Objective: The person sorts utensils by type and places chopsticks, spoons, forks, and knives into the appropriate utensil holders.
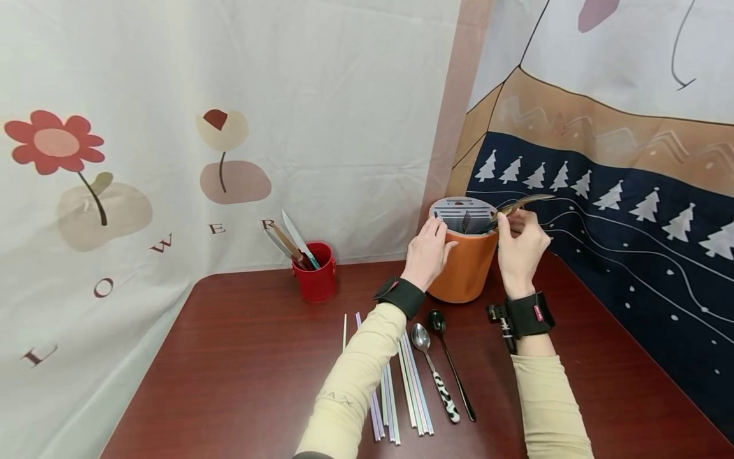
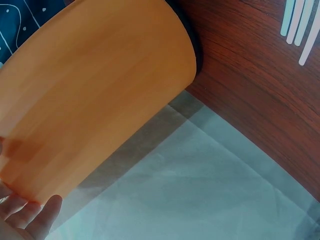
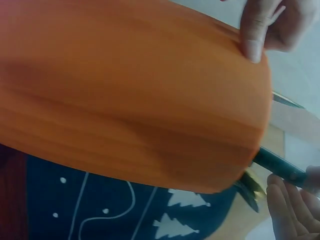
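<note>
Orange holder (image 1: pixel 466 268) stands on the counter (image 1: pixel 241 357) at about 1 o'clock from centre, near the back corner by the tree-print cloth (image 1: pixel 631 217). It has a grey slotted insert on top, with a fork head and dark handles sticking out. Left hand (image 1: pixel 427 252) rests on the holder's 9 o'clock side, fingers curved over the rim, grip wrapped on the wall. The left wrist view shows only the orange wall (image 2: pixel 95 90) with fingertips (image 2: pixel 42 215) at its lower edge. Right hand (image 1: pixel 518 248) is at the holder's 3 o'clock rim, grip pinching a dark-handled utensil (image 1: pixel 516 207) that leans out to 2 o'clock. The right wrist view shows that handle (image 3: pixel 280 167) running past the holder's edge (image 3: pixel 150 100), with the right fingers (image 3: pixel 287 205) at it and the left fingertips (image 3: pixel 255 35) on the far rim. The utensil's head is blurred, so its kind is unclear. Red cup (image 1: pixel 315 271) sits at 9 o'clock of the holder, well apart, with knives (image 1: pixel 292 245) leaning to 11 o'clock. A row of pale straws (image 1: pixel 410 389) lies on the counter at 6 o'clock of the holder, partly under the left sleeve (image 1: pixel 355 376). Just right of the straws are a steel spoon (image 1: pixel 432 370) with a spotted handle and a black spoon (image 1: pixel 450 363), side by side, bowls toward the holder. Flower-print cloth (image 1: pixel 143 159) hangs behind the counter. Both wrists wear black straps.
</note>
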The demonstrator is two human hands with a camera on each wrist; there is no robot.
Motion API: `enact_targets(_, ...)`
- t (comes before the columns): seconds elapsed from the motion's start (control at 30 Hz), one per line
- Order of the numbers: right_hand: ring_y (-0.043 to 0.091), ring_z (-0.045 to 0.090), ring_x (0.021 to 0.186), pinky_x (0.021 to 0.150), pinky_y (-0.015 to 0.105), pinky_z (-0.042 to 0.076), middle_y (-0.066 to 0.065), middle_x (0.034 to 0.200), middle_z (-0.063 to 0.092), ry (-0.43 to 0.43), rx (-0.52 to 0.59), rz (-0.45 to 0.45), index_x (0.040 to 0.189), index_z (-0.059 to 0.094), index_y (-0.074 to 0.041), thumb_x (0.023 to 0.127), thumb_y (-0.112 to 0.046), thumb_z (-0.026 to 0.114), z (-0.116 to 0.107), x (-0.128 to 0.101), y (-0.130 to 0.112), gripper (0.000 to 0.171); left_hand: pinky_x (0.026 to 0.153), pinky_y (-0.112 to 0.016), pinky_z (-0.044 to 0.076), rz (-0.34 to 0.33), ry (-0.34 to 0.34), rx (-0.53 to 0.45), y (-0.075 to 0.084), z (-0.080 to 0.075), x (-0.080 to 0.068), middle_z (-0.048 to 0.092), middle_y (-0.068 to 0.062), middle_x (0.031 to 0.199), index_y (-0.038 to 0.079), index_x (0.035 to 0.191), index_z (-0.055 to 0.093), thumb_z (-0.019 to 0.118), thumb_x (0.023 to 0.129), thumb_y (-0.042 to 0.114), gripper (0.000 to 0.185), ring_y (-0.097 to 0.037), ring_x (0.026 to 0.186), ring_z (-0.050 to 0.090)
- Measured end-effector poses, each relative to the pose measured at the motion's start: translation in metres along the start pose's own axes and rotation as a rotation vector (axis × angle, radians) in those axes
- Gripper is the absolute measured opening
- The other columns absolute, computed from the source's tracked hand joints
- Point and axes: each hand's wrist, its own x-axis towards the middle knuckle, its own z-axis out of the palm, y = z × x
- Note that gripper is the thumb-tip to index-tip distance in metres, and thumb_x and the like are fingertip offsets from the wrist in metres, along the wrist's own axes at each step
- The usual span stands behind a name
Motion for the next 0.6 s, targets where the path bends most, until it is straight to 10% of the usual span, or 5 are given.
enact_targets(0.3, -0.020, 0.045, 0.068, 0.065, -0.001, 0.036, 0.020, 0.094, 0.071, -0.066, -0.059, 0.003, 0.099, 0.064, 0.005, 0.089, -0.020, 0.066, 0.009, -0.001, 0.012, 0.027, 0.088, -0.019, 0.052, 0.003, -0.002, 0.003, 0.001, -0.001, 0.000, 0.058, -0.002, 0.128, 0.012, 0.123, 0.058, 0.051, 0.095, 0.045, 0.043, -0.012, 0.129, 0.050)
enact_targets(0.6, 0.032, 0.063, 0.077, 0.067, 0.011, 0.036, 0.022, 0.088, 0.068, -0.081, -0.084, -0.030, 0.094, 0.068, 0.006, 0.088, -0.018, 0.067, 0.013, -0.005, 0.015, 0.024, 0.088, -0.021, 0.053, -0.002, -0.012, -0.018, 0.001, -0.002, 0.000, 0.058, -0.002, 0.129, 0.012, 0.123, 0.058, 0.051, 0.095, 0.046, 0.045, -0.012, 0.129, 0.049)
